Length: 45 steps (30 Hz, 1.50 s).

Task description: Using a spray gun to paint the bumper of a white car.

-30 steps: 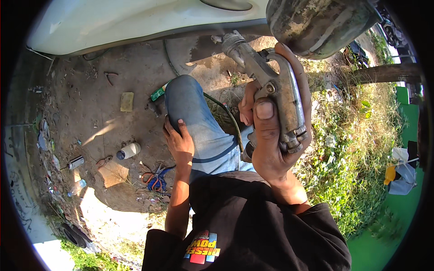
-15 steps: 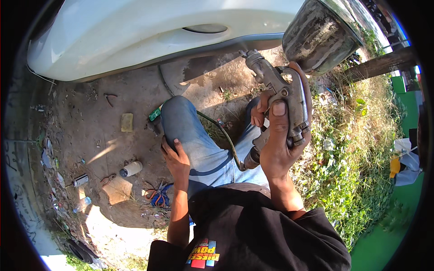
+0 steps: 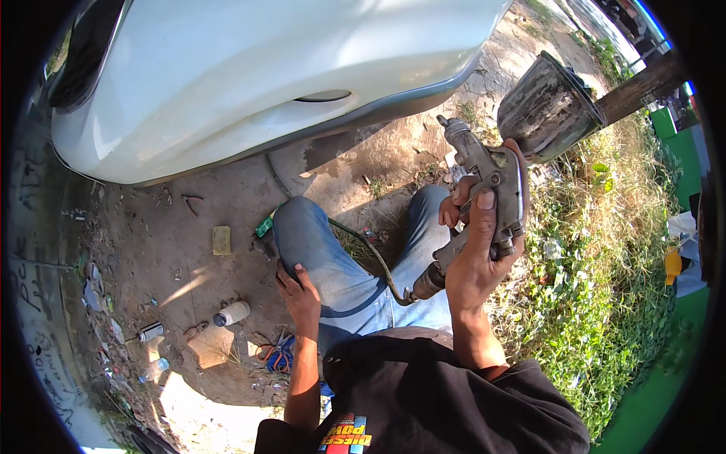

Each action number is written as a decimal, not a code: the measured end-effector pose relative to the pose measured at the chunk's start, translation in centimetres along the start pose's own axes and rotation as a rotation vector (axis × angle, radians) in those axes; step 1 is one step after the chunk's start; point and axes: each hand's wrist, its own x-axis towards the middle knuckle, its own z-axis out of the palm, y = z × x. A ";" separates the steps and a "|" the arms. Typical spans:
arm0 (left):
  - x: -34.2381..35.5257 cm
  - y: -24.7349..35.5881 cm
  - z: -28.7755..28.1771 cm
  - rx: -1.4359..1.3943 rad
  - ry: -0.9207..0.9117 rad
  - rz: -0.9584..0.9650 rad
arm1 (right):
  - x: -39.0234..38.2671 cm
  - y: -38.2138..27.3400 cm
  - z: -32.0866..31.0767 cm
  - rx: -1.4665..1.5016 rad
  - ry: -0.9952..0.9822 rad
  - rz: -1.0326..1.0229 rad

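Observation:
My right hand [image 3: 478, 261] is wrapped round the grip of a worn metal spray gun [image 3: 497, 178], with fingers at its trigger. A paint-smeared cup [image 3: 548, 110] sits on the gun's far right side. From the base of the handle, a dark green air hose [image 3: 370, 246] runs over my lap and off toward the car. My left hand [image 3: 300, 295] lies on the side of my left knee with fingers apart, holding nothing. Beyond my knees is a white car body panel [image 3: 249, 83] with a dark lower edge; the gun's nozzle stands apart from it, to its right.
On the dirt at left lie a yellowish block [image 3: 221, 240], a pale bottle [image 3: 231, 313], a metal can [image 3: 150, 331], pliers [image 3: 193, 204] and a blue-orange bundle [image 3: 280, 354]. Grass and weeds [image 3: 582, 303] grow at right, near a wooden beam [image 3: 643, 89]. A marked wall [image 3: 34, 265] stands at far left.
The spray gun has moved right and away from the white panel, still in my right hand. My view has shifted, showing more of the panel. My left hand stays on the knee.

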 end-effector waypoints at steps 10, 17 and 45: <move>0.5 2.3 -1.0 -0.193 -0.066 -0.330 | -1.7 0.2 1.3 -0.154 -0.407 -0.020; 0.3 2.1 -0.4 -0.237 -0.041 -0.268 | -0.6 1.6 0.3 -0.094 -0.260 0.041; 0.5 1.5 -0.9 -0.199 -0.075 -0.265 | -1.0 2.5 -0.1 -0.061 -0.104 0.091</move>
